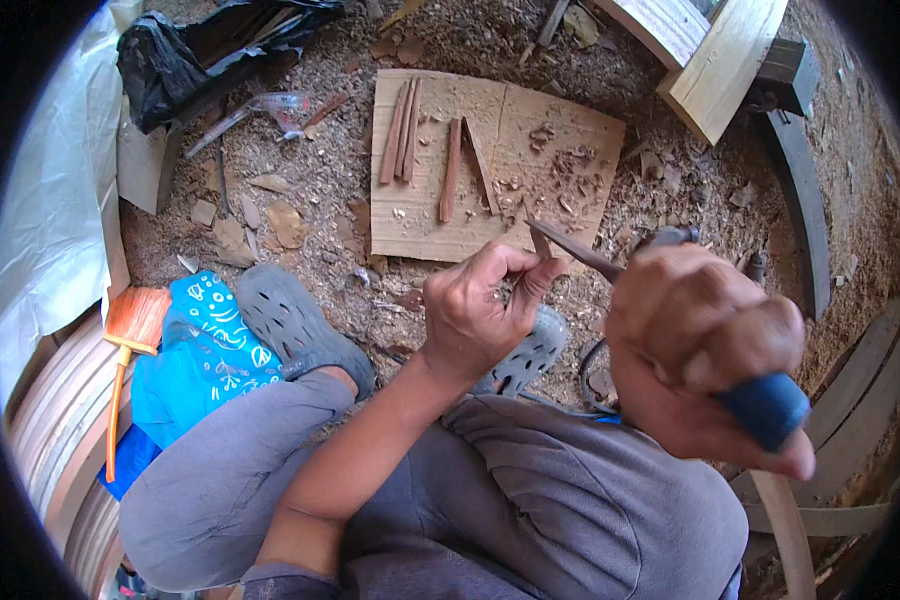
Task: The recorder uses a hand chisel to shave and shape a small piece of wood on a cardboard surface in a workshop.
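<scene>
My left hand [485,305] pinches a thin brown wood stick [540,243] between thumb and fingertips, most of it hidden by the hand. My right hand [705,335], slightly blurred, is closed around a knife with a narrow, dark, pointed blade [582,250]. The blade points left and its tip meets or overlaps the stick. A blue piece [765,410] shows at the lower edge of the right fist, seemingly the handle's end. Beyond my hands, several slim brown sticks [402,135] lie on a cardboard sheet [410,235], with wood shavings [575,175] on its right side.
Sawdust and scraps cover the ground. An orange brush [135,320] and blue cloth [205,350] lie left of my grey clogs [295,315]. Black plastic [155,75] is at far left. Pale boards [725,75] and a dark curved piece [800,200] stand at right.
</scene>
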The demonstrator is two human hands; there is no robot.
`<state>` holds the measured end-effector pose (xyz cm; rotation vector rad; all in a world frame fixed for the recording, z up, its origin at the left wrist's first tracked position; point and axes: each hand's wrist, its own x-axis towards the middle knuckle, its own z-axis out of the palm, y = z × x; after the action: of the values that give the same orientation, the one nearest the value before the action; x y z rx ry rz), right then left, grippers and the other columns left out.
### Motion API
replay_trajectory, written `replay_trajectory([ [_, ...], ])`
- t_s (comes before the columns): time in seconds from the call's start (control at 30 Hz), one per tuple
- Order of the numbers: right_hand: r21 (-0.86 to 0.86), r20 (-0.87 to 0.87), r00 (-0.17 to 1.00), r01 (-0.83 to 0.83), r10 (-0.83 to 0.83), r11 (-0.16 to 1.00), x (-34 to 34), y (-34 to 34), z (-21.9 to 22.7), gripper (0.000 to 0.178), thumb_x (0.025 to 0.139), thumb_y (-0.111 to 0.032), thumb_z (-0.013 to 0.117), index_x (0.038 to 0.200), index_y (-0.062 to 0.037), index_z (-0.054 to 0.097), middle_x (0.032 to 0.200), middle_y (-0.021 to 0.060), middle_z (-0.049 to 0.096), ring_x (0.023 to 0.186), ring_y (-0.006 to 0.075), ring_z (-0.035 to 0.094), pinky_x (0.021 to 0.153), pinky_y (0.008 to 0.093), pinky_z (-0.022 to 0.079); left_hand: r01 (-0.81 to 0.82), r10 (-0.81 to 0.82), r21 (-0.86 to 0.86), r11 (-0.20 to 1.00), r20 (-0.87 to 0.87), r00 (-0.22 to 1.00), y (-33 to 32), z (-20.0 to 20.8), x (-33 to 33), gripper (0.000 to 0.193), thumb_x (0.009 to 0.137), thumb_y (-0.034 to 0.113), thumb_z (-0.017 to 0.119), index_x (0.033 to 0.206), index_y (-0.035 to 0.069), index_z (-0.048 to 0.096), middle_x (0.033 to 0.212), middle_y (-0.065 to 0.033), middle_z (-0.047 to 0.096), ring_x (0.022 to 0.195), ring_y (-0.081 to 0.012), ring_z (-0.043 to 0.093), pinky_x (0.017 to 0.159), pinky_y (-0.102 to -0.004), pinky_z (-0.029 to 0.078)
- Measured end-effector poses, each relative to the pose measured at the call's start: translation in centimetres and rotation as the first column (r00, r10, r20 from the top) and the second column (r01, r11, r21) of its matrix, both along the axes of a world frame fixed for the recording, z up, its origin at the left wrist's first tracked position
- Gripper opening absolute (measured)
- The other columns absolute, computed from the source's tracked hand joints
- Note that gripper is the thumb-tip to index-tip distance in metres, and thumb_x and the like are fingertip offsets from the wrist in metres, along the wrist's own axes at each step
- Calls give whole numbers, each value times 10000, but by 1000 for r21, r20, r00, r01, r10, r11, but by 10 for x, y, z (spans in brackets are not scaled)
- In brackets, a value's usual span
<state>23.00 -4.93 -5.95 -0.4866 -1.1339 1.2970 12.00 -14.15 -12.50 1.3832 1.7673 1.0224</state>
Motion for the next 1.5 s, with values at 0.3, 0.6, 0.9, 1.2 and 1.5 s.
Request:
replay_trajectory([
  [0.3,23,83,996,42,-44,999,1,-11,-9,629,959,-746,522,839,-129,547,562,-23,455,406,98,402,362,270,305,-110,108,15,994,106,988,6,0,7,269,908,242,822,808,66,645,692,-80,703,573,-217,699,496,-335,514],
  [0.6,97,127,992,13,-25,995,5,-12,-32,737,910,-841,461,851,-112,549,571,14,460,426,143,430,379,298,324,-105,106,-17,994,109,988,6,-1,5,265,905,236,825,807,69,644,682,-90,692,563,-239,686,500,-351,506],
  [0.9,-18,132,991,22,-20,1000,1,-8,-41,846,824,-928,471,779,-86,544,578,32,452,456,157,411,436,312,302,-95,93,20,995,98,991,3,-4,2,273,916,256,816,814,67,648,666,-72,677,552,-219,677,504,-338,508],
  [1.2,-36,111,994,24,-19,999,5,-16,-37,865,821,-935,460,786,-76,554,597,30,465,461,147,412,437,303,312,-103,96,54,993,121,988,1,-5,4,261,918,247,812,815,63,658,693,-78,697,576,-220,693,510,-346,515],
  [1.5,38,56,998,-30,28,999,15,-2,-23,825,853,-908,462,837,-88,554,605,8,448,497,138,411,469,291,310,-99,99,-11,995,78,992,-1,-6,-2,201,913,229,816,878,67,702,744,-94,731,622,-228,727,539,-323,540],
])
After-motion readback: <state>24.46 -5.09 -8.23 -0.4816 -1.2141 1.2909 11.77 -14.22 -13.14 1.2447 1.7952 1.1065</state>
